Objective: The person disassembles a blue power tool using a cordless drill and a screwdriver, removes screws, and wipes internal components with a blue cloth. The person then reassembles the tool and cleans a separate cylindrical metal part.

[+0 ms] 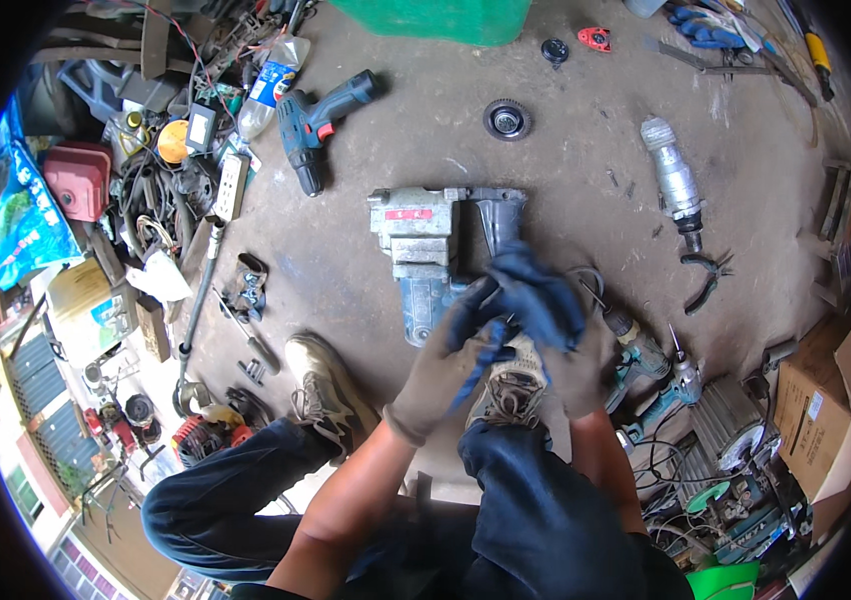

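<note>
A large demolition-hammer body [411,225], grey metal and blue with a red label, lies on the concrete floor in front of me. Both hands wear grey gloves with blue-coated fingers. My left hand [454,360] is at the lower right of the tool, fingers curled inward. My right hand [551,310] is beside it, fingers bent over the tool's handle end and overlapping the left one's fingertips. Both hands look closed; what they hold, if anything, is hidden behind the fingers. My right shoe [506,390] is directly beneath them.
Around are a cordless drill [308,125], silver cylinder part [671,165], toothed ring [506,120], black pliers [706,280], screwdriver [256,340] and green container [426,20]. Tool clutter lines the left; more power tools [646,355] and a cardboard box [826,410] lie right.
</note>
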{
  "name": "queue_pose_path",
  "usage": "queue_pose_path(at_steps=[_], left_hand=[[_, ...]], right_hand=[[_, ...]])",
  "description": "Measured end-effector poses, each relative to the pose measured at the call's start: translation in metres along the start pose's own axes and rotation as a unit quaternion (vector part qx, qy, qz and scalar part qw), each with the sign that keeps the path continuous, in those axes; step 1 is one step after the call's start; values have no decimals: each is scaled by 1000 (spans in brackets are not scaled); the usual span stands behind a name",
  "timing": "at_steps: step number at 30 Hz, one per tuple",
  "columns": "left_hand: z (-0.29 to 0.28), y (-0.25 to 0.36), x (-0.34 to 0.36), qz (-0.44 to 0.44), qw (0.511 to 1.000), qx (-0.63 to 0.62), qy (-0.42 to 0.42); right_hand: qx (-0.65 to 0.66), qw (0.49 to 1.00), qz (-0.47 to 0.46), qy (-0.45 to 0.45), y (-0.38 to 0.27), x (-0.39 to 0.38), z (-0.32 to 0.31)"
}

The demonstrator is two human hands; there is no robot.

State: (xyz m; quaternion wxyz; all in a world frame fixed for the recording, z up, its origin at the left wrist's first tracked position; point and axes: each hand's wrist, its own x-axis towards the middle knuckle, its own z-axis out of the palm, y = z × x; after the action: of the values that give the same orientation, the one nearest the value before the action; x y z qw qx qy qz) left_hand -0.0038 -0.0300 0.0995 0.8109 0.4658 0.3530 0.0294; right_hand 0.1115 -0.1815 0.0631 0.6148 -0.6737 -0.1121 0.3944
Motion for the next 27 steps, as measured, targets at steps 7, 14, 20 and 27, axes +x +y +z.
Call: queue_pose_path(at_steps=[7, 14, 20, 27], left_hand=[[-55, -48, 39, 288, 652, 698, 63], [-56, -70, 41, 238, 675, 691, 98], [-59, -77, 40, 231, 676, 692, 106], [-61, -69, 40, 231, 690, 681, 83]], right_hand=[[-737, 659, -145, -40, -15, 98, 32], [-709, 679, -188, 12, -9, 107, 61], [-665, 735, 28, -128, -18, 56, 49], [-692, 708, -136, -33, -54, 89, 39]])
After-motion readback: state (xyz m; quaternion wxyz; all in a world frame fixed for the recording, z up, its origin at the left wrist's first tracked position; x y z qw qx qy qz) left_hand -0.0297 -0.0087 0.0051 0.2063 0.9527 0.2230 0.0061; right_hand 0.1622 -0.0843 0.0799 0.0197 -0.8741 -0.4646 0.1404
